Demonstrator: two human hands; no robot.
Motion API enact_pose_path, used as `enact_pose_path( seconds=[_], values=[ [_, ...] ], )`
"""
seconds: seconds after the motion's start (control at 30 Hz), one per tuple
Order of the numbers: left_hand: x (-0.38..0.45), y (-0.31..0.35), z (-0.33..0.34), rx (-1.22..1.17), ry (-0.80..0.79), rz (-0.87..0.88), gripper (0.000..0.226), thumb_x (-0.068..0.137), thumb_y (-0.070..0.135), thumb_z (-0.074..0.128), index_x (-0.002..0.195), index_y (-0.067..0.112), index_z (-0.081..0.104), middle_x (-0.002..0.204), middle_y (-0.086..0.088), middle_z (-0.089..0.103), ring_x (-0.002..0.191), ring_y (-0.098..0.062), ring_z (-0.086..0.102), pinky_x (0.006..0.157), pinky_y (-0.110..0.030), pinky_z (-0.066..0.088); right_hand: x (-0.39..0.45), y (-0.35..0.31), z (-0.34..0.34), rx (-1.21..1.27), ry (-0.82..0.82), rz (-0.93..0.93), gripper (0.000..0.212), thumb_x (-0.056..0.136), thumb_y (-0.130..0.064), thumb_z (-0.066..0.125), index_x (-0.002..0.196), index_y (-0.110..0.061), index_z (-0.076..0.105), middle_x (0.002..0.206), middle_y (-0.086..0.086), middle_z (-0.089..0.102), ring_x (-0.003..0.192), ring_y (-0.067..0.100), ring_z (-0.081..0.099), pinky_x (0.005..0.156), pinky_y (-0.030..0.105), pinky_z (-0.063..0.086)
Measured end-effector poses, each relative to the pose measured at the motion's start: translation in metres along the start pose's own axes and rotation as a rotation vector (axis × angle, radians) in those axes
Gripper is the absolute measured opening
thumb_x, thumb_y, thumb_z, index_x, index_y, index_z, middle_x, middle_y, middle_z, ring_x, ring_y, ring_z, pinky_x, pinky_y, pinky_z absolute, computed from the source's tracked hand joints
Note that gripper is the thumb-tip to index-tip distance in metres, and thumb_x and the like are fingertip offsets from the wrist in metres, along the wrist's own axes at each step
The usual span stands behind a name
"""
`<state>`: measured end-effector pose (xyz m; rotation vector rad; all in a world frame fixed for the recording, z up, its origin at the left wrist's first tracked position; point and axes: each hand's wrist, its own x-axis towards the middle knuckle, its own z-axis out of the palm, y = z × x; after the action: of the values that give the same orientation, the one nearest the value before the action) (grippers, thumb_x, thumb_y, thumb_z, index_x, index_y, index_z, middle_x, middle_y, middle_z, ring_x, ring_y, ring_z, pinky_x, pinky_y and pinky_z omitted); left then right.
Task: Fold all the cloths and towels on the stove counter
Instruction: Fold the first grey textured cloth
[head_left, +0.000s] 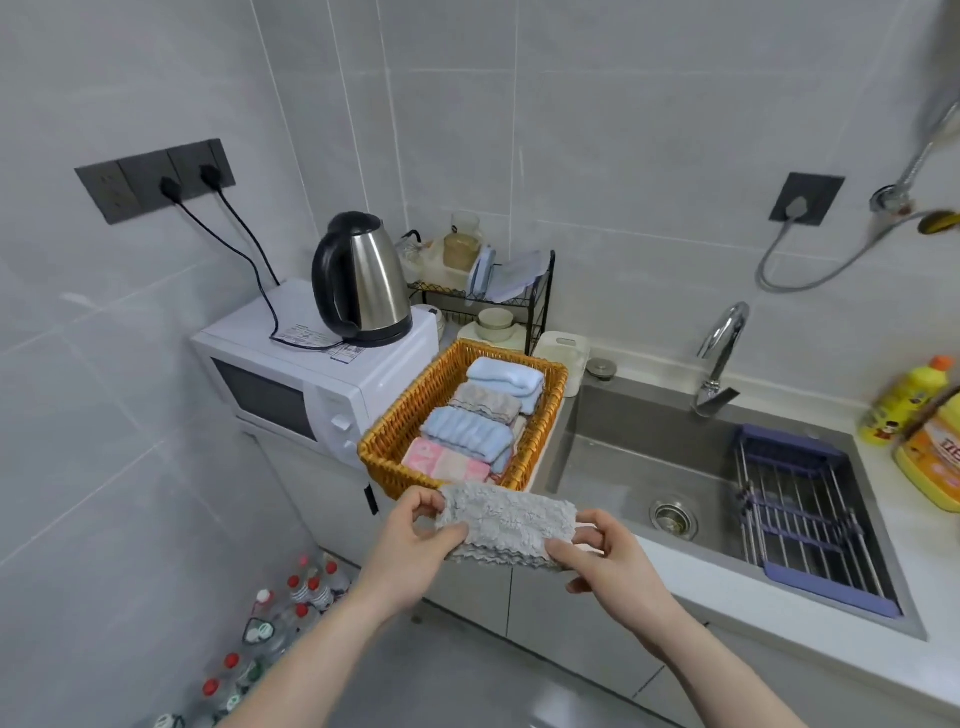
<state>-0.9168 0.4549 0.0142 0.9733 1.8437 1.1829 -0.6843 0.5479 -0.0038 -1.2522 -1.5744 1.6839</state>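
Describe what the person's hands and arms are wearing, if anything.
Both forearms are bare as far as the picture's bottom edge, with no sleeve in sight. The left hand and the right hand wear no gloves. No ring, watch or bracelet shows on either.

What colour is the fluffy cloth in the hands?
Light grey cloth, clearest in the head view.

The labels on the microwave sticker (343, 355) and detergent bottles (932, 457) are too blurred to read.
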Motion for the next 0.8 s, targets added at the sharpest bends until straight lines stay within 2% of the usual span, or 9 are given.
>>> enact_pose_path(
  seconds=[0.13,0.27,0.37,0.47,0.5,0.57,0.63,0.7,0.8],
  values=[
    [0.038,-0.003,-0.018,0.057,0.000,-0.027,0.028,0.086,0.022,0.076,0.091,0.020,0.048,0.097,-0.002,0.057,0.073,-0.013,0.047,0.071,-0.029,0.037,0.039,-0.014,0.014,-0.069,-0.030,-0.015,0.042,0.084,-0.034,0.081,0.120,-0.034,0.059,0.101,0.010,0.071,0.078,0.015,0.072,0.073,0.034,0.061],
    [0.075,-0.004,-0.024,0.105,0.016,-0.048,0.033,0.089,0.022,0.074,0.096,0.013,0.043,0.087,-0.004,0.044,0.073,-0.015,0.039,0.068,-0.029,0.033,0.084,-0.020,0.022,-0.145,-0.072,-0.007,0.047,0.082,-0.038,0.082,0.122,-0.028,0.060,0.096,0.003,0.069,0.081,0.021,0.072,0.076,0.044,0.063],
    [0.102,-0.008,-0.031,0.185,0.020,-0.051,0.033,0.091,0.022,0.072,0.094,0.016,0.040,0.081,-0.003,0.037,0.066,-0.012,0.034,0.062,-0.028,0.031,0.120,-0.023,0.029,-0.181,-0.097,0.037,0.044,0.082,-0.035,0.083,0.118,-0.026,0.059,0.101,0.005,0.066,0.082,0.022,0.074,0.074,0.041,0.063],
    [0.133,-0.012,-0.038,0.279,0.040,-0.047,0.030,0.091,0.026,0.070,0.094,0.022,0.041,0.079,0.000,0.039,0.062,-0.010,0.034,0.060,-0.028,0.032,0.157,-0.020,0.036,-0.261,-0.122,0.049,0.059,0.071,-0.053,0.083,0.119,-0.025,0.061,0.104,-0.002,0.067,0.082,0.016,0.073,0.079,0.042,0.062],
    [0.144,-0.013,-0.040,0.305,0.038,-0.050,0.029,0.092,0.026,0.069,0.095,0.023,0.041,0.080,0.000,0.040,0.063,-0.010,0.036,0.060,-0.027,0.033,0.169,-0.017,0.039,-0.279,-0.123,0.062,0.064,0.068,-0.057,0.082,0.120,-0.027,0.061,0.104,-0.004,0.068,0.085,0.015,0.072,0.081,0.042,0.062],
    [0.163,-0.015,-0.041,0.344,0.024,-0.049,0.028,0.093,0.025,0.067,0.097,0.025,0.040,0.084,-0.001,0.045,0.066,-0.011,0.041,0.061,-0.027,0.037,0.186,-0.014,0.047,-0.299,-0.130,0.073,0.056,0.070,-0.052,0.080,0.118,-0.032,0.061,0.102,-0.007,0.070,0.087,0.012,0.071,0.080,0.039,0.062],
    [0.180,-0.021,-0.042,0.387,-0.008,-0.056,0.028,0.094,0.024,0.065,0.101,0.026,0.038,0.091,-0.003,0.051,0.070,-0.012,0.048,0.064,-0.028,0.043,0.194,-0.014,0.056,-0.330,-0.110,0.079,0.048,0.076,-0.046,0.077,0.119,-0.035,0.058,0.101,-0.009,0.070,0.087,0.009,0.070,0.075,0.031,0.061],
    [0.197,-0.027,-0.042,0.444,-0.059,-0.066,0.028,0.096,0.024,0.062,0.108,0.026,0.036,0.099,-0.004,0.056,0.072,-0.010,0.051,0.068,-0.031,0.048,0.201,-0.014,0.063,-0.361,-0.082,0.088,0.048,0.081,-0.043,0.074,0.124,-0.037,0.054,0.099,-0.009,0.068,0.086,0.007,0.067,0.067,0.021,0.053],
    [0.228,-0.037,-0.047,0.466,-0.178,-0.089,0.043,0.099,0.023,0.060,0.128,0.030,0.029,0.121,0.005,0.047,0.072,0.005,0.044,0.066,-0.017,0.042,0.212,-0.009,0.074,-0.349,-0.041,0.120,0.045,0.085,-0.038,0.071,0.127,-0.036,0.055,0.096,-0.009,0.068,0.080,0.006,0.066,0.063,0.015,0.048]
  ],
)
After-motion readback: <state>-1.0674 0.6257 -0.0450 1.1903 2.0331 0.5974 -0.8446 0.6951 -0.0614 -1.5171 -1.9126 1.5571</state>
